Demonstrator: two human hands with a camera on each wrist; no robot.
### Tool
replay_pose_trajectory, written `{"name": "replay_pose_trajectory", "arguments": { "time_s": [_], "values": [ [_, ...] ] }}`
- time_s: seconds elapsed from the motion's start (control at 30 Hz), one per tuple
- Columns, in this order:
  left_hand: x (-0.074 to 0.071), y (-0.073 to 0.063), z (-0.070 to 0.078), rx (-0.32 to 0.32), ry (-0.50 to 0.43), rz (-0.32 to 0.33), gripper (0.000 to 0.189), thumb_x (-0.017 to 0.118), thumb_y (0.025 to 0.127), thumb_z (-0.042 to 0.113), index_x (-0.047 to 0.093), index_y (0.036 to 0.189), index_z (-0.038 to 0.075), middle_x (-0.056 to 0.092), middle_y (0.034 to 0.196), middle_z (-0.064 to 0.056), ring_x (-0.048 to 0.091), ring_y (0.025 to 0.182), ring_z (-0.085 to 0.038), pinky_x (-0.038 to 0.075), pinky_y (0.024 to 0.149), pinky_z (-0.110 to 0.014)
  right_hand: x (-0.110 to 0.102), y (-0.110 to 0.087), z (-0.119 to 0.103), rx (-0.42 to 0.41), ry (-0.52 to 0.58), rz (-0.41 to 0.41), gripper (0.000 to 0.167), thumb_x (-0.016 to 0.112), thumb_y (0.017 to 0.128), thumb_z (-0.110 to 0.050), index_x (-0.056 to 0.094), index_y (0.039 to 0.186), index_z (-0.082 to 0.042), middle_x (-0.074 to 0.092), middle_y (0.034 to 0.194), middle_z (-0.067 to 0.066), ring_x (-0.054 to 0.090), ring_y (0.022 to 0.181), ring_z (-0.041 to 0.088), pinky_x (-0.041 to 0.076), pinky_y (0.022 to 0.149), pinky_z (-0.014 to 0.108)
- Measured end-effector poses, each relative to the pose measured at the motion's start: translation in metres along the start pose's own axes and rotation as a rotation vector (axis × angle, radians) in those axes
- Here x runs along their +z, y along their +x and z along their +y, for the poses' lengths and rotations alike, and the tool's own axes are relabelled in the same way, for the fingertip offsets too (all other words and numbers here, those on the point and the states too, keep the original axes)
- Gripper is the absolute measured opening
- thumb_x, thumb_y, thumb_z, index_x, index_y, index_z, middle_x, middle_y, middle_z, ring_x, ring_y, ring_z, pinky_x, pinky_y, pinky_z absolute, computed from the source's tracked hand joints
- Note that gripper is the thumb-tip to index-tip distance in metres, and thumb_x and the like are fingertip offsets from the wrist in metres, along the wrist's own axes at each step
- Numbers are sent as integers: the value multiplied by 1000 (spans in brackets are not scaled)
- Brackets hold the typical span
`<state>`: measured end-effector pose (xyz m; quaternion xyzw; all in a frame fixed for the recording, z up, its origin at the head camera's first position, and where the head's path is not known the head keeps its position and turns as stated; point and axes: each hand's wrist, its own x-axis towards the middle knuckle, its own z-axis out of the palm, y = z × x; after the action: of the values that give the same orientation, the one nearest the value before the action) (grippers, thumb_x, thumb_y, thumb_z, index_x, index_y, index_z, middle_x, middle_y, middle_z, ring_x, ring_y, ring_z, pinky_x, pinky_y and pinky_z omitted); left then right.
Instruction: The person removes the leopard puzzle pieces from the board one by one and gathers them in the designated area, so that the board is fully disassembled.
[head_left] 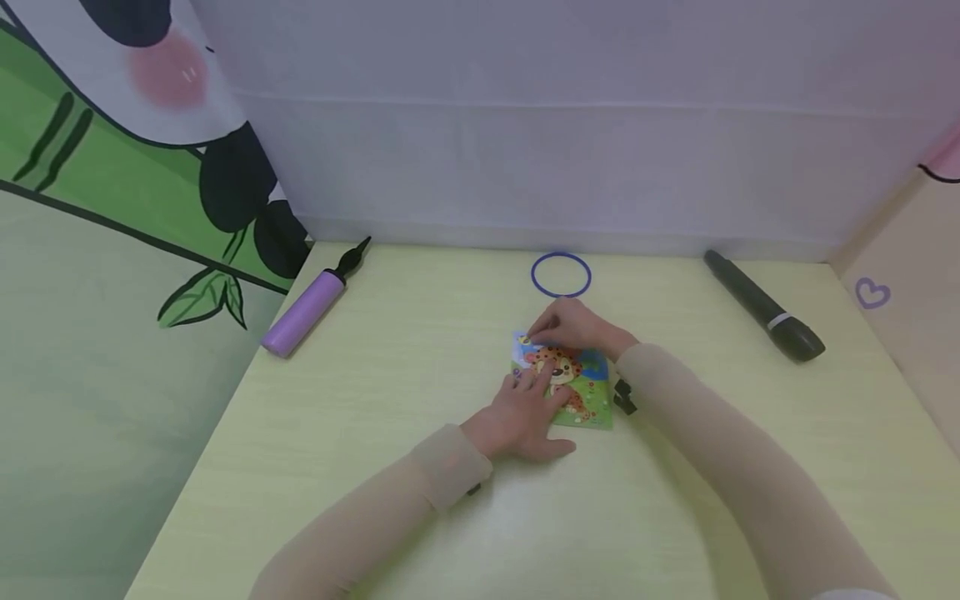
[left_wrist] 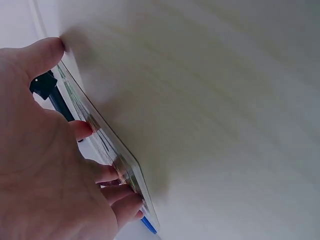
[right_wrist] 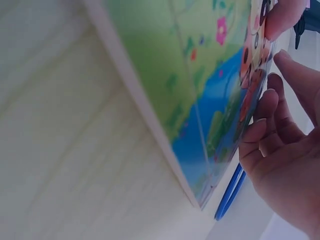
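Pale yellow wood-grain desk (head_left: 405,350), with a glossy square cartoon-leopard picture board (head_left: 594,398) lying on it. My left grip (head_left: 523,418) is spread over the board; my right grip (head_left: 573,323)'s bent at its far edge, can't tell if it's pinching anything. Thin blue ring (head_left: 532,275) just beyond.

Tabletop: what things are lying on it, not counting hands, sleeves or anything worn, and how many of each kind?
Picture board: 1
Blue ring: 1
Purple pump: 1
Dark microphone: 1
Total: 4
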<state>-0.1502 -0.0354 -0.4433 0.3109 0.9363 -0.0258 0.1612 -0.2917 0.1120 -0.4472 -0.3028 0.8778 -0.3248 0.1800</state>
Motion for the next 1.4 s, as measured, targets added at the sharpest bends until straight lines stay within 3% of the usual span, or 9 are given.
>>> {"name": "replay_pose_trajectory", "arguments": {
  "time_s": [0.33, 0.53, 0.93, 1.4],
  "values": [
    [-1, 0, -1, 5, -2, 4, 79, 38, 87, 72, 24, 151, 28, 7, 157, -15, 15, 139, -34, 21, 106, -51, -1, 6, -1, 15, 14, -49, 15, 69, 90, -21, 77, 102, -17, 71, 88, -7, 59, 65, 15, 47, 59, 29],
    [0, -1, -1, -3, -6, -7, 80, 39, 87, 72, 23, 152, 28, 6, 158, -15, 15, 139, -35, 23, 104, -50, 1, 8, -3, -37, 25, -77, 15, 69, 90, -18, 76, 102, -14, 71, 91, -6, 60, 74, 13, 47, 68, 28],
    [1, 3, 0, 2, 26, -6, 81, 37, 86, 73, 23, 152, 28, 5, 158, -15, 14, 139, -35, 24, 103, -51, -1, 13, 0, -28, 27, -83, 15, 68, 91, -18, 75, 102, -12, 71, 93, -5, 63, 86, 11, 49, 80, 31],
    [0, 4, 1, -7, 54, -19, 80, 37, 86, 74, 25, 152, 29, 5, 158, -14, 15, 140, -33, 22, 106, -52, 2, 15, 3, -22, 50, -65, 13, 70, 89, -19, 76, 97, -12, 71, 89, -5, 64, 85, 12, 50, 79, 32]
  ]
}}
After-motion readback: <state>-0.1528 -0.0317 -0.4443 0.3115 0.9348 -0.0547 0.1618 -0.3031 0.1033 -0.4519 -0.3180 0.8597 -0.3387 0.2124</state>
